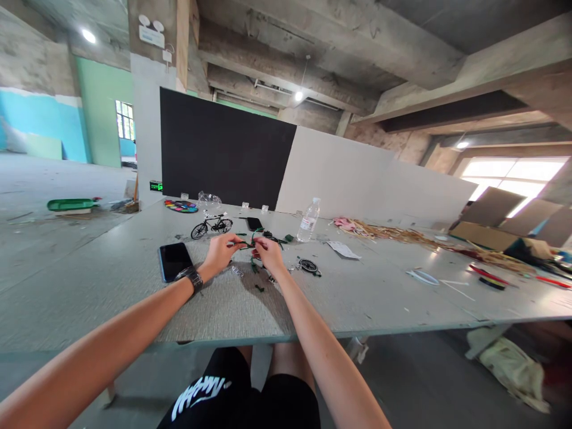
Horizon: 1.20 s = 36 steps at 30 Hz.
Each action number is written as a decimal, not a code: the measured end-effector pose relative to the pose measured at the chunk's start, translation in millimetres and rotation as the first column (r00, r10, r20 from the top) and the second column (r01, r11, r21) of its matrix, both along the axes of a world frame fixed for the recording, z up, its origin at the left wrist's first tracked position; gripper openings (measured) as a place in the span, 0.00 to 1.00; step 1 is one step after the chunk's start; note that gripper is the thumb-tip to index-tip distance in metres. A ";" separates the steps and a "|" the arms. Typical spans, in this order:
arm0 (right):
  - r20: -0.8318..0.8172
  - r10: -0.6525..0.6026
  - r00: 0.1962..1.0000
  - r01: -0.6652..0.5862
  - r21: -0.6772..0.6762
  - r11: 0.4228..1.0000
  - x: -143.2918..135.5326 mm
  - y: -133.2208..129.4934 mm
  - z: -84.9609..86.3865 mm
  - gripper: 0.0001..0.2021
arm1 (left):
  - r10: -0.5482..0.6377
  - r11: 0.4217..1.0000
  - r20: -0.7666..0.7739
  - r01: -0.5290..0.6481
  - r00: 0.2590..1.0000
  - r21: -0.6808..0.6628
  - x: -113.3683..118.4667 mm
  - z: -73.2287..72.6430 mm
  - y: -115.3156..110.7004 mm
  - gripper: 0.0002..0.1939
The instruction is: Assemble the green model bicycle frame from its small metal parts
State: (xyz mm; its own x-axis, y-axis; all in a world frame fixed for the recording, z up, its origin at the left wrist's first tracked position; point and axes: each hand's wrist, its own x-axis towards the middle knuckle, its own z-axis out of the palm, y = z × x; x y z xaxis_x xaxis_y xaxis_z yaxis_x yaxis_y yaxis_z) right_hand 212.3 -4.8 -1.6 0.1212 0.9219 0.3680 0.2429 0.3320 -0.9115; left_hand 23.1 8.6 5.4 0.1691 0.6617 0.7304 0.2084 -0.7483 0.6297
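Black shorts with white lettering (210,390) sit nearest the lens, and both bare forearms run from there out over the counter (134,298). At their far ends the hands meet over a small green-and-black model frame (251,243), which is lifted just above the counter a little way in from its near edge. The left hand (220,250), with a dark watch (191,277) on its wrist, pinches one end of the frame with its fingers drawn close together; the right hand (269,251) closes on the other end in the same narrow grip (the parts are too small to make out in detail).

Just beneath lie loose small parts (257,280) and a little spoked wheel (308,266). A dark phone (174,261) lies flat to the left, near the watch. Beyond the hands stands a finished black miniature bicycle (211,226), upright, with a paint palette (180,206) behind it. A clear water bottle (309,220) stands to the right, and further right a scatter of straw-like strips (402,234).
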 end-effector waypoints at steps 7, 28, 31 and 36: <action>0.024 -0.011 1.000 0.011 0.030 0.999 -1.9 -1.3 -0.3 0.12 | 0.050 0.998 0.002 -0.050 0.999 -0.026 -1.8 0.1 3.8 0.13; -0.198 0.110 0.974 -0.112 -0.001 0.994 -4.2 -7.4 3.4 0.21 | -0.056 0.995 -0.016 0.057 0.998 0.083 -1.8 0.4 -1.7 0.05; -0.210 0.124 0.970 -0.126 0.005 0.992 -4.5 -9.5 5.0 0.24 | -0.033 0.997 -0.010 0.034 0.999 0.073 -0.8 1.4 -1.0 0.03; -0.225 0.128 0.966 -0.125 0.027 0.992 -7.7 -10.0 7.5 0.26 | 0.080 0.997 0.024 -0.079 0.997 -0.019 0.9 -7.1 7.6 0.15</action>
